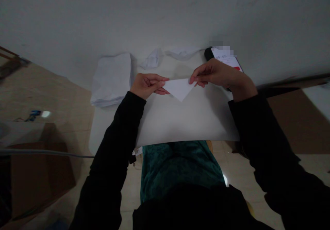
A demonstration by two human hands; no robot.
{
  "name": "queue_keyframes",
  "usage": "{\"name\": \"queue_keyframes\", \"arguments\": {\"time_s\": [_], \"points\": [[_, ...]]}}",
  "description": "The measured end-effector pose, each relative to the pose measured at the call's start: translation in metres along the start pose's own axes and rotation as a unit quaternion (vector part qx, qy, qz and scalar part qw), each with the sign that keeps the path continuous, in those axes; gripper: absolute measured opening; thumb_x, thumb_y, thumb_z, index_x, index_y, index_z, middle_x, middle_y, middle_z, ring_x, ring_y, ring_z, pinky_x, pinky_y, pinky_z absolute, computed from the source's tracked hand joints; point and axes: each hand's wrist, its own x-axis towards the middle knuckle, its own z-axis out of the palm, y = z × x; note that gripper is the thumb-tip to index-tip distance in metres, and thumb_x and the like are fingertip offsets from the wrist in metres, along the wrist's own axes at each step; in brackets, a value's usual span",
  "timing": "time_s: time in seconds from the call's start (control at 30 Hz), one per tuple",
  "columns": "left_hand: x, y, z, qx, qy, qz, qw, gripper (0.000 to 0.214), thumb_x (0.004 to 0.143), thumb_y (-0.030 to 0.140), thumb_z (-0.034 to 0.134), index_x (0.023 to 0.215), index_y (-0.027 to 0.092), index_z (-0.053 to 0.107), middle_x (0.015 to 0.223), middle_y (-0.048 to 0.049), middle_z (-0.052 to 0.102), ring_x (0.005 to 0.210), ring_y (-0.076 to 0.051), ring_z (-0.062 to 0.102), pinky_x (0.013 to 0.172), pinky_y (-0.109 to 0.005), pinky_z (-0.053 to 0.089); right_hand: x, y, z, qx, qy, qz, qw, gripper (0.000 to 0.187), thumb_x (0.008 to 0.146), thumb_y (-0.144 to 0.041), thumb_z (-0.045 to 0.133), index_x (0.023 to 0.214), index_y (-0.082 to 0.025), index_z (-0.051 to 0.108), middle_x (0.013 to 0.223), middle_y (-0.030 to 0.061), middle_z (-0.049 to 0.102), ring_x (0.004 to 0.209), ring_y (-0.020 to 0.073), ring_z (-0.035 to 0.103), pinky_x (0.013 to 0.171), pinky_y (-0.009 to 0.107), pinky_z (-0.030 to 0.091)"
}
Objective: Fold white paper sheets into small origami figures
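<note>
A small white sheet of paper folded into a triangle [179, 88] is stretched between my two hands above the table, its point turned toward me. My left hand [149, 85] pinches its left corner between thumb and fingers. At the right corner, my right hand [213, 73] grips the paper the same way. Left of my left hand lies a thick stack of white paper [112, 77]. Just beyond my hands are a crumpled or folded piece of white paper [152, 58] and a long white paper strip [182, 53].
The white table [180, 127] stands against a pale wall [165, 13]. A phone [223, 56] showing a timer leans at the back right, partly behind my right hand. Cardboard boxes stand on the floor at left [38, 178] and right [296, 120]. A cable [51, 152] runs in from the left.
</note>
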Motion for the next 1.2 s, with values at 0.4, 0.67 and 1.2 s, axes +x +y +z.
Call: {"name": "queue_keyframes", "arguments": {"time_s": [0.4,0.67,1.2], "points": [[0.009,-0.008,-0.007,-0.035,0.025,0.047,0.998,0.019,0.077,0.030,0.073,0.069,0.013,0.069,0.056,-0.0051,0.067,0.055,-0.019,0.072,0.052,-0.024,0.061,0.009,0.003,0.017,0.019,0.108,-0.045,0.993,0.005,0.077,-0.022,0.077,0.076,-0.021,0.073,0.054,-0.0019,0.061,0.050,0.0104,0.051,0.052,0.027,0.044],[0.007,-0.010,-0.006,-0.015,0.010,0.063,0.998,0.018,0.068,0.022,0.084,0.078,0.011,0.075,0.066,-0.0067,0.071,0.055,-0.016,0.070,0.059,-0.028,0.062,0.011,0.003,0.023,0.047,0.184,-0.068,0.979,0.019,0.065,-0.022,0.087,0.077,-0.018,0.074,0.063,-0.0002,0.069,0.054,0.0111,0.060,0.053,0.026,0.052],[0.005,-0.010,-0.008,-0.018,-0.086,0.009,0.996,0.027,0.081,0.029,0.075,0.096,0.021,0.054,0.055,0.0050,0.063,0.027,-0.008,0.050,0.026,-0.016,0.034,0.022,0.013,0.032,0.115,0.249,-0.048,0.960,0.019,0.075,-0.009,0.078,0.064,-0.016,0.064,0.060,0.0014,0.068,0.056,0.0102,0.063,0.059,0.026,0.056]]}}
